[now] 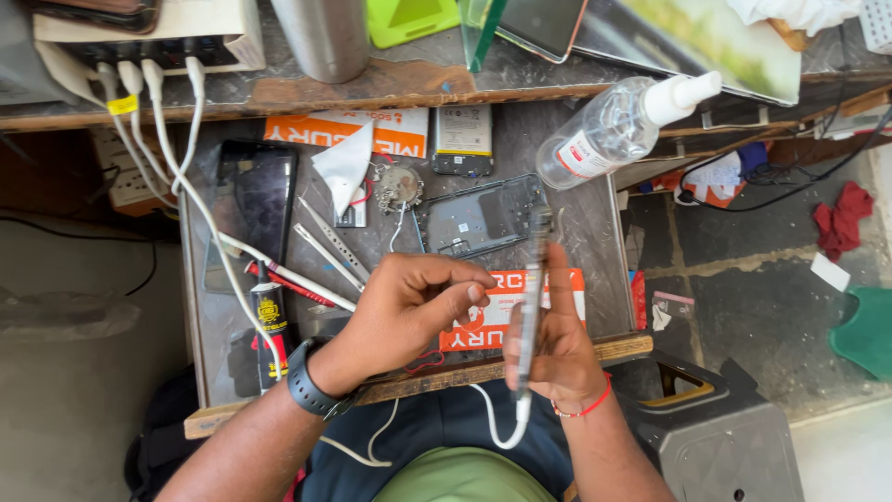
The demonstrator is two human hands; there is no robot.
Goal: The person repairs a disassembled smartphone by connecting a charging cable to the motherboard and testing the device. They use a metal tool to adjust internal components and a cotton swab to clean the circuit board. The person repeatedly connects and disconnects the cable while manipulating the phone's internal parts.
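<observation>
head view: your right hand (555, 349) is closed around a slim grey handheld tool (530, 316) with a white cable (497, 423) running out of its lower end. its long axis runs nearly straight away from you, tip up toward the open phone frame (478, 217), which lies just beyond both hands on the drawer tray (595, 232). your left hand (409, 307) is curled, thumb and forefinger pinched together just left of the tool's shaft; whether something tiny sits between them you cannot tell. the right hand is the nearer one to the frame's right edge, and the tool tip already overlaps it in this view.

counted: one phone frame, one black phone (251, 214) lying face up at the tray's left, one battery (462, 139) above the frame, two metal tweezers (333, 244) side by side, one red-handled driver (288, 284), one glue tube (269, 325), one clear spray bottle (618, 125) on its side at the upper right, several white charging cables (177, 158). a black watch (311, 381) sits on your left wrist, a red thread (583, 407) on your right.
</observation>
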